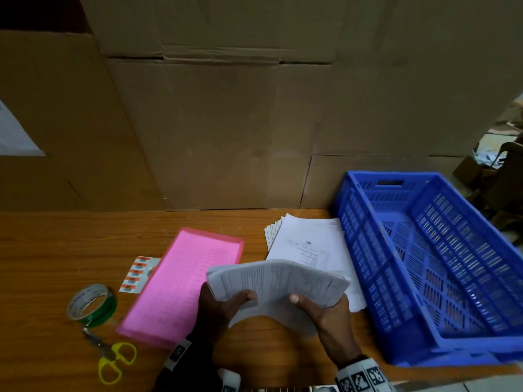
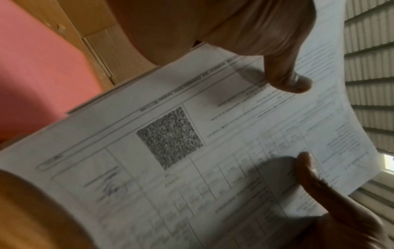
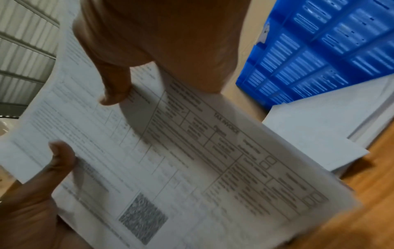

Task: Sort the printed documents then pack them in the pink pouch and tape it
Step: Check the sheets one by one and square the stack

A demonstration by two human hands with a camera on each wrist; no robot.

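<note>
Left hand (image 1: 223,304): I grip the left side of the sheaf, thumb on top of the printed face, fingers curled underneath.
Right hand (image 1: 325,312): I grip the right side the same way, thumb (image 1: 295,299) pressed on the top sheet, fingers wrapped under the edge.
Sheaf (image 1: 277,281): printed documents held above the bench between both my hands, bowed upward in the middle; the top page shows tables, a dense square code and, in the right wrist view, the heading "TAX INVOICE".
Pile (image 1: 311,244): more printed sheets lying flat on the bench behind the sheaf, slightly fanned at the far left corner, just beside the crate.
Pouch (image 1: 184,281): pink, flat on the bench to the left of my hands, lying at an angle.
Tape (image 1: 92,304): green roll standing on the bench left of the pouch.
Scissors (image 1: 111,360): yellow handles, lying just in front of the tape.
Labels (image 1: 138,274): small sheet with orange marks, partly tucked under the pouch's left edge.
Crate (image 1: 441,346): blue, slotted, on the right of the bench.
Bench (image 1: 56,250): wood grain, with cardboard boxes (image 1: 226,123) behind.
</note>
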